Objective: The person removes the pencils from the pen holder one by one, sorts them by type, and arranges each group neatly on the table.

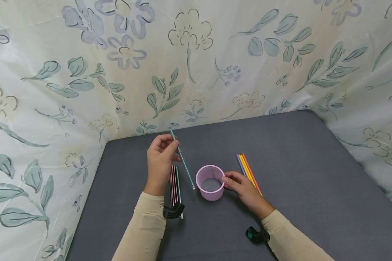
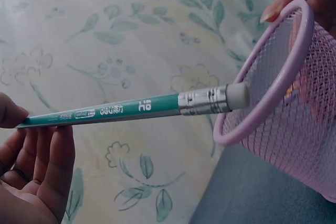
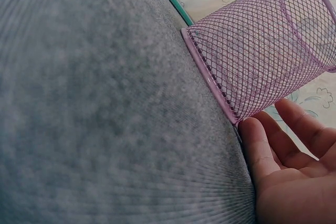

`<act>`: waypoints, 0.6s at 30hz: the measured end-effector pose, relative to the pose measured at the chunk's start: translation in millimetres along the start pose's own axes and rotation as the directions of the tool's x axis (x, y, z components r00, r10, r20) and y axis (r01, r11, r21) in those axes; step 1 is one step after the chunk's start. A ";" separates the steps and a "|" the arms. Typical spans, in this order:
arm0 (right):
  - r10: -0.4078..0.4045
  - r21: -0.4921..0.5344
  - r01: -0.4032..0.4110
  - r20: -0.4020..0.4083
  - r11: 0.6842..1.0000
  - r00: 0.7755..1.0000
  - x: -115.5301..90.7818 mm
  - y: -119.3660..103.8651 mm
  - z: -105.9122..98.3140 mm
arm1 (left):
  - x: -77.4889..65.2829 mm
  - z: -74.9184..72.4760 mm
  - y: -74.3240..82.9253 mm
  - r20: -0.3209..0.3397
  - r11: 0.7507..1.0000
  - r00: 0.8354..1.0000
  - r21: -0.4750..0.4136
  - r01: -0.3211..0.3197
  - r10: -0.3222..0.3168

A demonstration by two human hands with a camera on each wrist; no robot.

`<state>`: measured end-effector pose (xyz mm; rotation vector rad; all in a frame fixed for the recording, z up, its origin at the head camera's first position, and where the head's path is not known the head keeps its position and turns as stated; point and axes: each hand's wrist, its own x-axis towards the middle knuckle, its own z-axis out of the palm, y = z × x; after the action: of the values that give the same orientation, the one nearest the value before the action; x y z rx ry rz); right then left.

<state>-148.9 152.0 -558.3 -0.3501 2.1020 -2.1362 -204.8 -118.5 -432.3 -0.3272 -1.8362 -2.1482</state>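
My left hand (image 1: 161, 159) pinches a green pencil (image 1: 185, 162) between thumb and fingers, its eraser end pointing down toward me. In the left wrist view the white eraser (image 2: 239, 96) appears beside the rim of a pink mesh pencil holder (image 2: 283, 98); whether they touch I cannot tell. Upright on the table stands the holder (image 1: 211, 196), with only the grey bottom visible inside. My right hand (image 1: 248, 192) holds its right side, thumb at the rim. Seen from the right wrist, the fingers (image 3: 257, 145) lie against the mesh near the base.
Several striped pencils (image 1: 174, 185) lie under my left wrist, partly covered by its black wrist strap (image 1: 174, 211). Purple, yellow and orange pencils (image 1: 246, 166) lie behind my right hand. The grey tabletop (image 1: 290, 152) meets a flower-printed curtain (image 1: 196, 72) at the back.
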 end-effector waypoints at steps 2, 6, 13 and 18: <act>-0.004 -0.003 0.004 0.002 1.000 1.000 -1.0 0.1 -0.6 | -1.9 -1.9 -1.5 -0.006 1.000 1.000 0.010 0.005 -0.005; -0.012 -0.005 0.012 0.004 1.000 1.000 -2.4 0.3 -0.9 | -5.7 -7.6 -5.0 -0.026 0.999 0.999 0.025 0.024 -0.023; -0.006 -0.007 0.006 -0.005 1.000 1.000 -2.9 2.5 -2.1 | -13.0 -19.3 -14.0 -0.043 0.998 0.998 0.040 0.057 -0.055; 0.002 -0.014 -0.002 0.002 1.000 1.000 -2.6 5.4 -2.4 | -18.7 -26.2 -20.8 -0.061 0.992 0.993 0.065 0.107 -0.103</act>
<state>-147.4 154.9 -564.0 -0.3513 2.1165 -2.1206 -194.5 -139.9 -462.3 -0.1548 -1.9290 -2.1329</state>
